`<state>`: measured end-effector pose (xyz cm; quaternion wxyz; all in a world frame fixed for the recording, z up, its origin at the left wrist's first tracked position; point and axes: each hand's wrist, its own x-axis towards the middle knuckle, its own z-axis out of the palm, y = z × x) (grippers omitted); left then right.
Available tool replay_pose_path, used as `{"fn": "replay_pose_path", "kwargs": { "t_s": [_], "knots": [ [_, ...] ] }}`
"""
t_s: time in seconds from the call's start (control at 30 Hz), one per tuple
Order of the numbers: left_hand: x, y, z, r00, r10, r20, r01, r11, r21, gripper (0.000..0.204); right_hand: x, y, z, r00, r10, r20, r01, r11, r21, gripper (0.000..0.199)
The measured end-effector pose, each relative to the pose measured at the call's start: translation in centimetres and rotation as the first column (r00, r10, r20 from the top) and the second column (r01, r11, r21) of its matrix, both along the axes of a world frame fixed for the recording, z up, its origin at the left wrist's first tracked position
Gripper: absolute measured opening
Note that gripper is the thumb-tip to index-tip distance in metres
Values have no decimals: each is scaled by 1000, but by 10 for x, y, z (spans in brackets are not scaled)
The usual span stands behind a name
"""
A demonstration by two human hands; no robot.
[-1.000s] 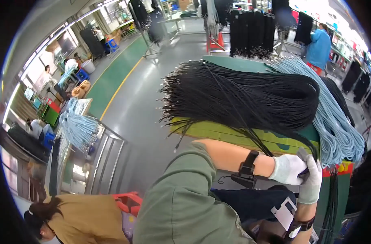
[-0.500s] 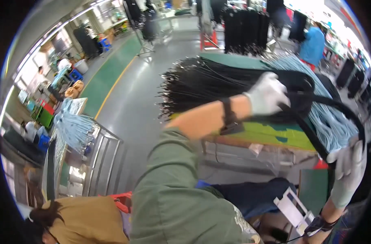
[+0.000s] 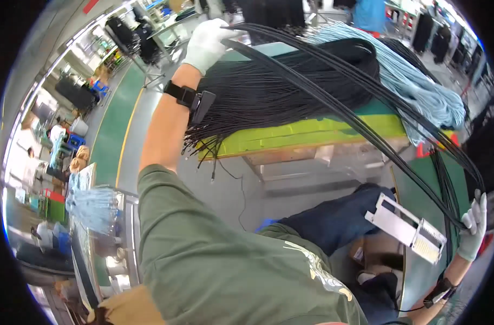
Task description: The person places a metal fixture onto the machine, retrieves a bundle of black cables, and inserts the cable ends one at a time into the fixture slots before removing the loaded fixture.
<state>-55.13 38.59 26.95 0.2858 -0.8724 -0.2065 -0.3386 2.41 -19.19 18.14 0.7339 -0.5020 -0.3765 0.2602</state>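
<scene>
A bundle of thin black cords [image 3: 339, 108] stretches between my two raised, white-gloved hands, looped in two strands. Far left, my left hand [image 3: 206, 46] grips one end of the loop, with its fingers closed. Low at the right, my right hand [image 3: 474, 227] is closed around the other end, and more cords hang down by the green-topped bench. Beneath the stretched bundle lies a thick pile of black cords [image 3: 290, 89] on a table. A bundle of light-blue cords [image 3: 414, 89] rests beside it. The fingertips of both hands are partly hidden.
The table's yellow-green edge [image 3: 312, 134] faces me. A white slotted metal fixture [image 3: 409, 230] sits by the green-topped bench [image 3: 414, 271] at lower right. Light-blue cords [image 3: 92, 208] hang from a rack at left. Another person's tan garment [image 3: 130, 309] shows at the bottom.
My left hand has swung far to the left and up, drawing the black cords out long across the table. My right hand has moved slightly down and stays on the cords.
</scene>
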Motion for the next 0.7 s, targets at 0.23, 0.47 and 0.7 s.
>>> {"fn": "replay_pose_path", "kwargs": {
  "t_s": [0.23, 0.47, 0.7],
  "knots": [
    [176, -97, -44, 853, -503, -136, 438, 834, -335, 20, -18, -178, -25, 758, -511, -406, 496, 855, -150, 27],
    [397, -307, -127, 402, -862, -308, 687, 506, -521, 14, -25, -509, -117, 177, -982, 64, 942, 150, -299, 39],
    [483, -466, -187, 229, -885, -406, 571, 460, -680, 19, -84, -357, -106, 53, -597, 801, 999, 32, -42, 30]
  ]
}}
